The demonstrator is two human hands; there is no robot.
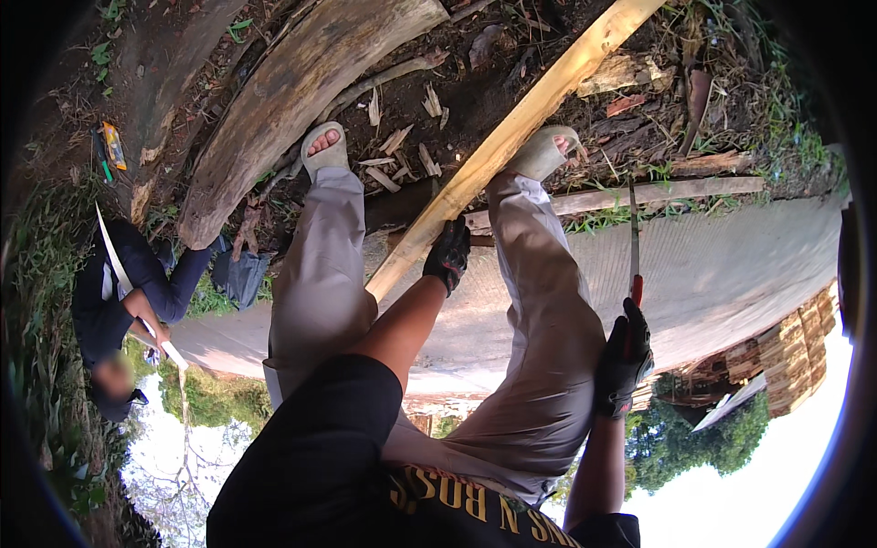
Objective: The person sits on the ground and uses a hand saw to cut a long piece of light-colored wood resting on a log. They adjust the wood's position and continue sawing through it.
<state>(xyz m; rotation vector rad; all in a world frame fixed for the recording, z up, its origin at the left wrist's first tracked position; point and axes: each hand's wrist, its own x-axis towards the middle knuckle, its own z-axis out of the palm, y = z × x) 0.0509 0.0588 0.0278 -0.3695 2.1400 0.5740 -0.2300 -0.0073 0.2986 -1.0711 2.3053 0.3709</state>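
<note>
Head view: person's own legs in pale trousers run up the frame; sky shows at the bottom edge.
L hand (448, 256): black glove, closed round the long pale plank (512, 137), gripping it near its lower end, between the knees.
R hand (624, 352): black glove, fist shut on the red handle of a long knife (633, 228); blade points up the frame, next to the right trouser leg.
Plank: slants from the L hand up to the top edge, passing just beside the right foot (548, 151). Its upper part lies over bare soil w/ wood chips.
Feet: both in pale open sandals; left foot (324, 151) sits by the end of a big grey log (292, 91).
Log: lies diagonal on the soil, top centre to mid-left.
Concrete path (731, 265): broad grey band across the middle; the knife blade shows against its far edge.
Thin timber (658, 194): lies along the path's far edge, right of the plank.
Other person (137, 274): left edge, dark blue top, one hand (146, 306) on a long pale strip (114, 256).
Stacked wood (804, 347): right edge, beyond the path's near side.
</note>
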